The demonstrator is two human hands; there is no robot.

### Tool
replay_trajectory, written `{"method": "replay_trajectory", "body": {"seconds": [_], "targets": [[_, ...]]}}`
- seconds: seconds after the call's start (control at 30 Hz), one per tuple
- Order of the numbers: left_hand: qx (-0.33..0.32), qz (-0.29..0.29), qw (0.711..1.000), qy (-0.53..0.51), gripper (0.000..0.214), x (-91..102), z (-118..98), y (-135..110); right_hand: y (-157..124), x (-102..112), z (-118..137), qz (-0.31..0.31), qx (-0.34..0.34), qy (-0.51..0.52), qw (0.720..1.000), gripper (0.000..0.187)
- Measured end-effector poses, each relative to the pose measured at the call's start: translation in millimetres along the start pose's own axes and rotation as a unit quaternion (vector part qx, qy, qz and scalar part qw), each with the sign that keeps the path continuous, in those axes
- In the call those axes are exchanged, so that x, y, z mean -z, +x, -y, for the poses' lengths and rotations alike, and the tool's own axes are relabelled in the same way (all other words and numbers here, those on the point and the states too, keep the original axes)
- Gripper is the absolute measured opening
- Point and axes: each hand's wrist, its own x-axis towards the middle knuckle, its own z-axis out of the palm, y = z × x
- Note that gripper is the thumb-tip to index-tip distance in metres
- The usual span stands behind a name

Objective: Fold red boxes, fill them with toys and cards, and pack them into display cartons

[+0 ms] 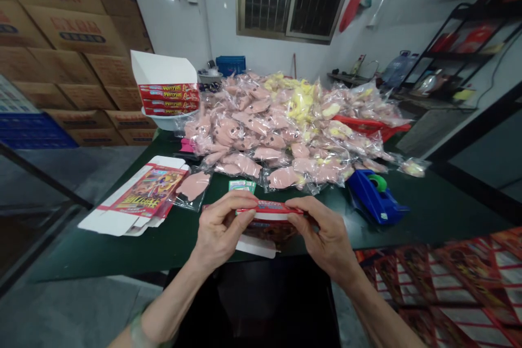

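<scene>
Between my two hands is a red printed cardboard box (269, 209), held at the table's near edge with a white flap hanging below it. My left hand (220, 224) pinches its left end, thumb below and fingers on top. The right end is pinched the same way by my right hand (322, 231). Just beyond the box lie small green-and-white cards (242, 186). To the left, a bagged pink pig-shaped toy (193, 186) rests beside a stack of flat red-and-white cartons (150, 190).
A large heap of bagged pink and yellow toys (261, 130) covers the table's back. A blue tape dispenser (379, 201) stands right. Back left, an open display box (169, 92) sits on a white basin. Printed cartons (457, 272) lie lower right; brown boxes (77, 38) are stacked left.
</scene>
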Motion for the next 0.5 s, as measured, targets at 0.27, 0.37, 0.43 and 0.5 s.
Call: {"method": "replay_trajectory", "body": {"seconds": [0.27,0.37,0.43,0.5], "targets": [[-0.028,-0.074,0.991,-0.106,0.009,-17.9,10,1,6,-1,14,-0.027,0.000,0.024,0.999,0.012],[-0.015,-0.069,0.992,-0.103,0.007,-15.5,10,2,3,-3,11,-0.022,-0.011,0.032,0.999,0.012],[0.011,-0.016,0.994,-0.104,0.007,-8.1,7,5,0,-2,9,-0.010,-0.016,0.031,0.999,0.011],[0.034,0.055,0.993,-0.100,0.008,2.2,3,9,-1,-1,8,0.002,-0.014,0.026,1.000,0.012]]}}
